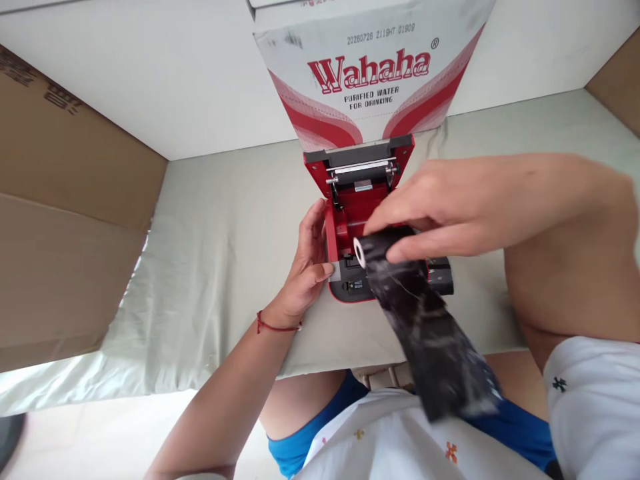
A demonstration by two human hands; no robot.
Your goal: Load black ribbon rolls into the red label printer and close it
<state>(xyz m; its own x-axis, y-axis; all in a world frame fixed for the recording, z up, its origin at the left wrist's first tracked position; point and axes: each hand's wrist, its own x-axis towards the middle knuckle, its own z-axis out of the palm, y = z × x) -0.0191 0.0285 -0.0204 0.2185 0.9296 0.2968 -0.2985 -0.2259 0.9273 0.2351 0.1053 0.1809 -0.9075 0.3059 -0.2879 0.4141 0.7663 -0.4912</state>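
I have the left hand curled partly closed around the left side of the red-and-black plastic box-shaped device, thumb on its front corner, probably to steady it on the cloth-covered desk. The right hand pinches the glossy black film roll with a white core, thumb against fingers, above the device's open bay; its loose end hangs past the desk's edge. The raised lid leaves the bay uncovered from above.
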